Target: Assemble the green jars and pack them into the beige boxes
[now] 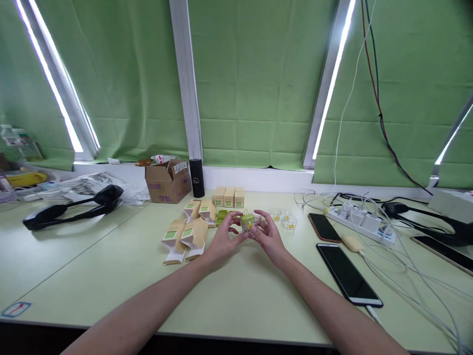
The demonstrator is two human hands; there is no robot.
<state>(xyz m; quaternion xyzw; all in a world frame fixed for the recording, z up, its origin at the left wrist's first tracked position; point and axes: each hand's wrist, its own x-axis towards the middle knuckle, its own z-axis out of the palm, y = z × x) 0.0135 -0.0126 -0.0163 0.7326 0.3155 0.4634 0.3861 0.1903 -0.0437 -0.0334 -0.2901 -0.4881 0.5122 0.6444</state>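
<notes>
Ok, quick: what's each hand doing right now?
Left hand: closed on the small green-lidded container, holding one side.
Right hand: closed on the same container, holding the opposite side.

Just one feed on my end: head-worn camera, looking forward and down across the table (236, 305). Wide view. Forearms (158, 305) enter at the bottom edge, putting the lens above and behind them; left hand (226, 239) and right hand (271, 239) sit near mid-frame, fairly small, at middling range. The table's near edge crosses the bottom. Green curtains (251, 98) fill the top, farthest off. Window frames (186, 74) converge downward, which fits my downward tilt.
</notes>
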